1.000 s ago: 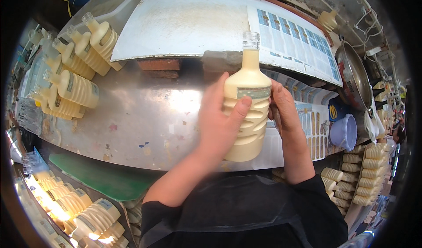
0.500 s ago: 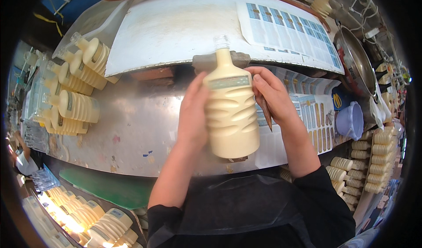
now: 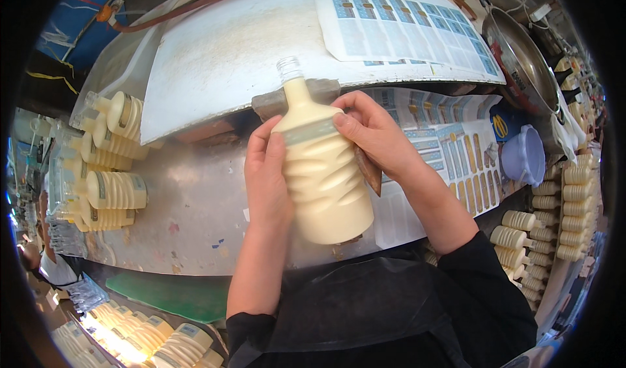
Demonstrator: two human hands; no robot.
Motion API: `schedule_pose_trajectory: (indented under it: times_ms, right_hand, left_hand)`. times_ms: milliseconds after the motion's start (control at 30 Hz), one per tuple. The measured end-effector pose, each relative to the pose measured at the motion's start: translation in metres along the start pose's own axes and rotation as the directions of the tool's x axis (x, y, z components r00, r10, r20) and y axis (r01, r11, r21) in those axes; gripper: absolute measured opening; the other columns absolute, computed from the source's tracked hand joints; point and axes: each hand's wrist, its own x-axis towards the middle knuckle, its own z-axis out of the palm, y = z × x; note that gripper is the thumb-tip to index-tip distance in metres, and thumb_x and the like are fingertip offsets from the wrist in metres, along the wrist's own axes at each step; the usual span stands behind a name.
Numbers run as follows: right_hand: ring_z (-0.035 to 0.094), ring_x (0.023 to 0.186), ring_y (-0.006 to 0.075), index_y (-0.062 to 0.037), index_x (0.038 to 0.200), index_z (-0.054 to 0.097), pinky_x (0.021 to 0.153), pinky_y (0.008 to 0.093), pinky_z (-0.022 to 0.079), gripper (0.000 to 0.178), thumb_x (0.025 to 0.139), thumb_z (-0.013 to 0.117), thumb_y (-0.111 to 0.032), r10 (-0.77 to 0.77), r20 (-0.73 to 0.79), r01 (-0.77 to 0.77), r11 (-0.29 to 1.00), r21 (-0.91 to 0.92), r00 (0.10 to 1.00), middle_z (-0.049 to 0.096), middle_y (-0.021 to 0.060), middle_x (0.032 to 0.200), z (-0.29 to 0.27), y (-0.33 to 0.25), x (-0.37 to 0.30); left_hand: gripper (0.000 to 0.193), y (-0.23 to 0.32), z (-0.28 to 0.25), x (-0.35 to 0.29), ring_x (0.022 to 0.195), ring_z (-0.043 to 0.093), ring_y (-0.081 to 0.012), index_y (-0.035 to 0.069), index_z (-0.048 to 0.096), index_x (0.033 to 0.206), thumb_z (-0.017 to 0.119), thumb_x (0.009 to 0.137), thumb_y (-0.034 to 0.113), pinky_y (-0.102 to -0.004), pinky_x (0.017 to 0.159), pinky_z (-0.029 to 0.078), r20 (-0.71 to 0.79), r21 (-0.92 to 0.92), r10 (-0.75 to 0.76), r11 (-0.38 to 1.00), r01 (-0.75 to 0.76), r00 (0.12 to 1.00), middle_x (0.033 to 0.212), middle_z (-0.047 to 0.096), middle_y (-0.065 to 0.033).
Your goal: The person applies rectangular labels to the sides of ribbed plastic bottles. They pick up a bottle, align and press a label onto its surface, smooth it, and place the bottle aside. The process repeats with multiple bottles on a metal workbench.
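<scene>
Over the grey metal bench, left hand clasps the cream ribbed bottle; right hand, gripping a brown pointed tool, thumbs its grey-green label strip. Advisable: steady body, even pressure.

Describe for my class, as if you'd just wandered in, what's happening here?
A person in dark clothing holds a cream bottle over a metal table, its clear neck pointing away from them. The left hand grips its left side. The right hand has its thumb at the right end of the pale label band, with a brown pointed tool below the palm. Printed sheets lie to the right; more cream bottles are grouped at the left.
</scene>
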Motion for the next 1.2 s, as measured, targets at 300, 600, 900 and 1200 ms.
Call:
schedule_pose_trajectory:
  times_ms: [300, 600, 900, 1200]
  right_hand:
    - [0.061, 0.09, 0.007, -0.0032, 0.123, 0.055, 0.078, 0.0235, 0.05, 0.029, 0.105, 0.064, -0.024, 0.0, 0.002, 0.0, 1.0, -0.006, 1.0, 0.066, 0.0035, 0.098, 0.0, 0.0, 0.0]
    - [0.06, 0.092, 0.0068, -0.0027, 0.124, 0.062, 0.084, 0.0272, 0.05, 0.029, 0.103, 0.064, -0.022, -0.045, -0.052, 0.047, 0.998, 0.047, 0.998, 0.065, -0.0003, 0.095, -0.007, -0.024, -0.006]
    - [0.066, 0.103, 0.0233, -0.0013, 0.127, 0.053, 0.093, 0.0354, 0.053, 0.033, 0.097, 0.062, -0.011, -0.525, -0.157, 0.46, 0.828, -0.32, 0.836, 0.067, 0.0126, 0.113, 0.05, -0.061, 0.002]
    - [0.065, 0.103, 0.0244, -0.0048, 0.13, 0.054, 0.093, 0.036, 0.051, 0.031, 0.1, 0.058, -0.01, -0.568, -0.174, 0.396, 0.731, -0.556, 0.804, 0.066, 0.0138, 0.116, 0.014, -0.029, 0.026]
  left_hand:
    - [0.031, 0.004, -0.001, 0.003, 0.11, 0.065, -0.0183, 0.003, 0.055, 0.13, 0.049, 0.111, 0.027, -0.0354, 0.097, 0.055, 0.033, 0.031, -0.036, 0.999, 0.035, 0.999, 0.121, 0.066, -0.0101]
    - [0.046, 0.004, -0.004, 0.005, 0.118, 0.06, -0.0191, 0.004, 0.05, 0.138, 0.043, 0.112, 0.042, -0.0368, 0.103, 0.05, -0.006, 0.109, -0.029, 0.994, 0.03, 1.0, 0.128, 0.062, -0.0095]
    - [0.049, 0.011, 0.003, -0.01, 0.121, 0.055, -0.0188, 0.007, 0.046, 0.137, 0.047, 0.11, 0.048, -0.0346, 0.108, 0.044, 0.066, 0.062, -0.009, 0.998, 0.005, 0.998, 0.134, 0.055, -0.0074]
    - [0.022, 0.003, -0.008, 0.002, 0.106, 0.062, -0.0148, 0.006, 0.054, 0.126, 0.057, 0.105, 0.013, -0.031, 0.095, 0.053, 0.015, 0.06, -0.044, 0.997, 0.043, 0.999, 0.12, 0.063, -0.0072]
